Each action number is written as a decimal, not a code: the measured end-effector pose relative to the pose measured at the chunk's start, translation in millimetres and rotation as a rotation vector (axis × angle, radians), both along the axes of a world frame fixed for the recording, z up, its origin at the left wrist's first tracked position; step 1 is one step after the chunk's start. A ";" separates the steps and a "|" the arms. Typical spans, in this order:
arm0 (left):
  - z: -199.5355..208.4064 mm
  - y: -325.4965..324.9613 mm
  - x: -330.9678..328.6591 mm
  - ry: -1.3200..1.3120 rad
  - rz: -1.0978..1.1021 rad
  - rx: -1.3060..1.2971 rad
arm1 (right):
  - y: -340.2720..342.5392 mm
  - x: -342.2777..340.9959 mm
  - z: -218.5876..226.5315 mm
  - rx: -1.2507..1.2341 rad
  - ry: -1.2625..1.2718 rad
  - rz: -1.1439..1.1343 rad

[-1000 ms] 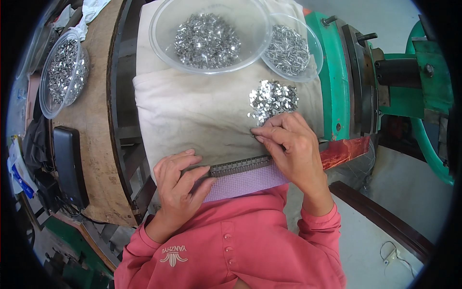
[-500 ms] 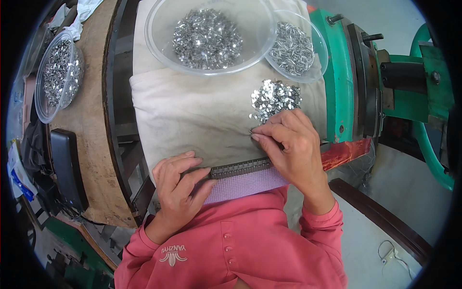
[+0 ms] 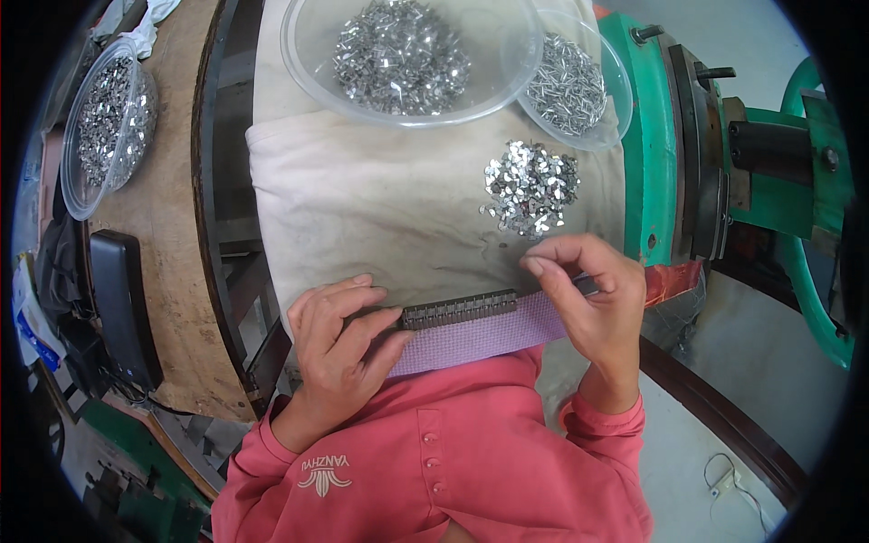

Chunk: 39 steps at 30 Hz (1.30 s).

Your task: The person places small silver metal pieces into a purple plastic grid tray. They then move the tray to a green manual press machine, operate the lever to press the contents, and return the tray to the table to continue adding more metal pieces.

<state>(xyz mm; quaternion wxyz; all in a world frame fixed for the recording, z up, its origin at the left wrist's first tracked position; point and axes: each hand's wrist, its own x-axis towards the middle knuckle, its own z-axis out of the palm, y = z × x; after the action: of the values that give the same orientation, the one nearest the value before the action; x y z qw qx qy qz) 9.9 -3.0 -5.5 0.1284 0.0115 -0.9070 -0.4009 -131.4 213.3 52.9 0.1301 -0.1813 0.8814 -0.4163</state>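
A dark slotted metal strip (image 3: 460, 309) lies on a lilac woven cloth (image 3: 480, 337) close to my body. My left hand (image 3: 339, 337) grips the strip's left end between thumb and fingers. Beyond the strip's right end, my right hand (image 3: 593, 294) hovers with thumb and forefinger pinched together; whatever is between the tips is too small to make out. A dark piece shows partly behind its fingers. Farther away, a loose pile of small shiny flat metal pieces (image 3: 532, 187) sits on the pale cloth cover (image 3: 362, 195).
A large clear bowl (image 3: 299, 68) of small metal parts stands at the back, with a smaller clear bowl (image 3: 619, 113) of metal pins beside it. Green machinery (image 3: 647, 172) borders the right. On the wooden bench (image 3: 172, 271) at left are another parts bowl (image 3: 74, 195) and a black case (image 3: 127, 308).
My right hand has drawn away from the pile's near edge, moving right and toward me, which uncovers the strip's right end. My left hand keeps its grip. The whole view has shifted slightly.
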 end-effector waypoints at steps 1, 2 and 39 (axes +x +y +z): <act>0.4 0.0 0.0 -0.002 0.000 -0.001 | 1.9 2.3 -1.4 -0.041 -0.066 -0.027; 0.5 0.0 -0.5 0.001 0.000 -0.002 | 3.6 4.2 -2.5 -0.082 -0.132 -0.054; -0.4 0.2 -1.5 0.019 0.003 -0.034 | 18.2 3.4 -11.9 0.056 -0.034 0.253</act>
<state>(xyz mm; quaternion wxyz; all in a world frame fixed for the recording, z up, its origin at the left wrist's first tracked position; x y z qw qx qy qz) 8.4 -2.7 -6.0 0.1378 0.0067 -0.9124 -0.3852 -128.0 231.5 40.9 0.2013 -0.2800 0.8606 -0.3747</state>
